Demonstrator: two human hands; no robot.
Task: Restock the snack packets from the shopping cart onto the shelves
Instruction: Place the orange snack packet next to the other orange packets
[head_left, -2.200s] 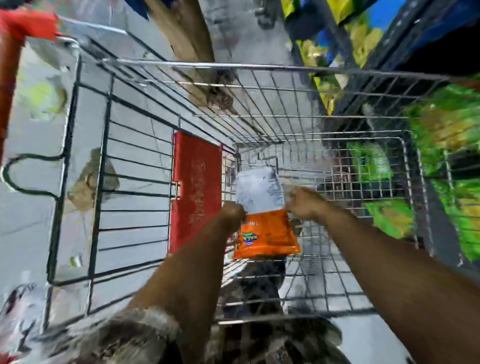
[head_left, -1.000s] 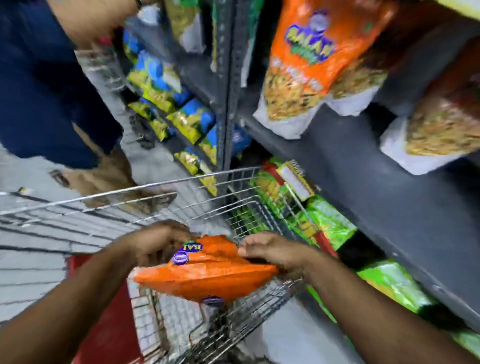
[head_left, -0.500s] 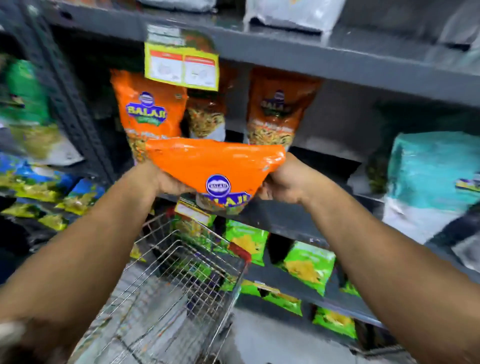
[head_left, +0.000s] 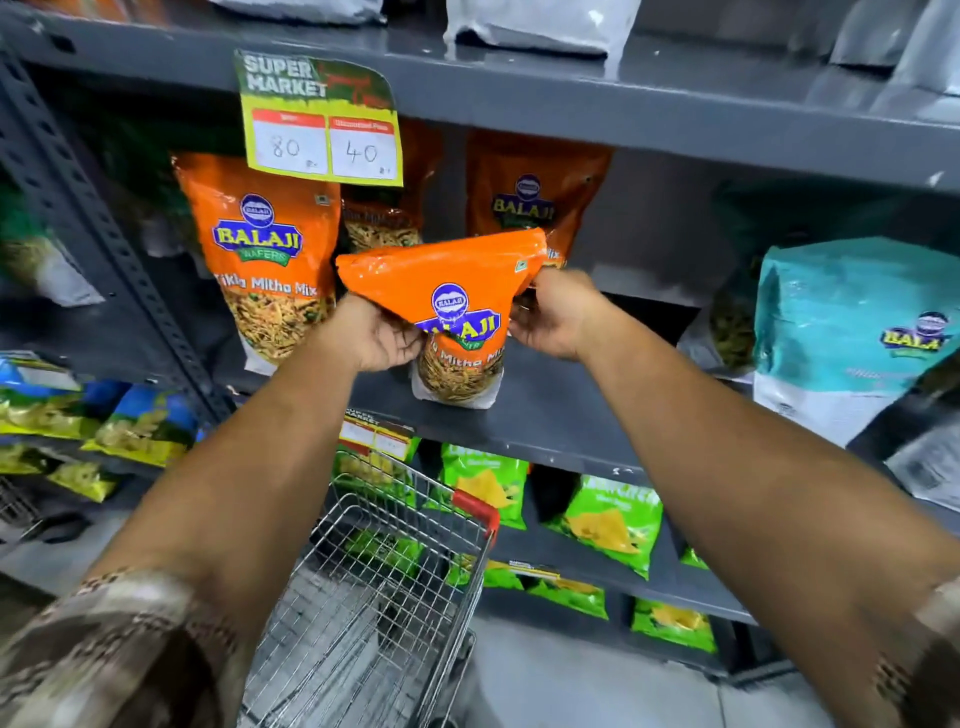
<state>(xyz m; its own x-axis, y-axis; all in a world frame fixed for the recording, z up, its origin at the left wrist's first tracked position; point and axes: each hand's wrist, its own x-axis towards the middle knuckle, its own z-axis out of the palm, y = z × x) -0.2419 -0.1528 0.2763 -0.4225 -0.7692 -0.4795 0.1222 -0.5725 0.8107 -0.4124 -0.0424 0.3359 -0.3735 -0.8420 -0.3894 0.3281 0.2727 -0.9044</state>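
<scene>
An orange snack packet (head_left: 457, 301) stands with its base on the grey middle shelf (head_left: 561, 415), its top leaning toward me. My left hand (head_left: 374, 338) grips its left side and my right hand (head_left: 556, 317) grips its right side. Matching orange packets (head_left: 260, 249) stand upright behind and to the left of it, another orange packet (head_left: 524, 192) behind it. The wire shopping cart (head_left: 395, 561) sits below my arms, against the shelving; no packets show in the visible part of it.
A yellow price tag (head_left: 319, 119) hangs from the upper shelf edge. A teal packet (head_left: 852, 332) stands at the right. Green packets (head_left: 608, 519) fill the lower shelves, blue-yellow packets (head_left: 130, 426) the left bay. A grey upright post (head_left: 98, 239) divides the bays.
I lifted the orange packet out of the cart, turned to the shelving, and carried it up and forward; its base now rests on the middle shelf.
</scene>
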